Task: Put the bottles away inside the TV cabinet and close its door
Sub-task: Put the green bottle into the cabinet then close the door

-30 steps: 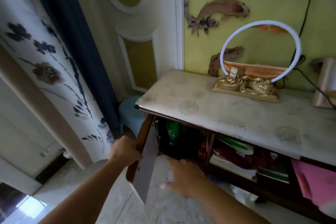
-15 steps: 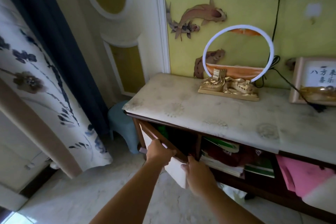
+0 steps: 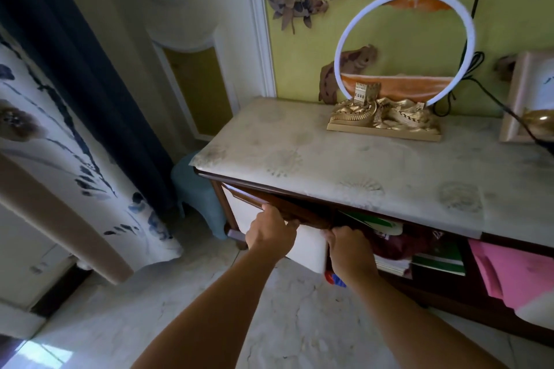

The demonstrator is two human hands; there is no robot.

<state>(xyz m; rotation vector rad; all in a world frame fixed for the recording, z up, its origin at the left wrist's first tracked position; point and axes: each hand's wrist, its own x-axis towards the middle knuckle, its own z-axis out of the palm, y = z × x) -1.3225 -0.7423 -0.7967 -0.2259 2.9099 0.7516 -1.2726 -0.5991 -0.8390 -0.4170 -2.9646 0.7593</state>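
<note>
Fingers of the left hand (image 3: 271, 235) curl over the top edge of the white-panelled, dark wood-framed cabinet door (image 3: 308, 246), which stands slightly ajar; the right hand (image 3: 349, 252) grips its free edge beneath the pale marble-topped TV cabinet (image 3: 359, 159). No bottles can be seen behind the door

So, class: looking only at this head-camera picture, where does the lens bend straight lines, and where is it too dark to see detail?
Head view: the wide lens bows the cabinet top and the wall trim; bright glare sits on the floor at bottom left; the gap behind the door, where both hands hold its edge, is deep in shadow.
</note>
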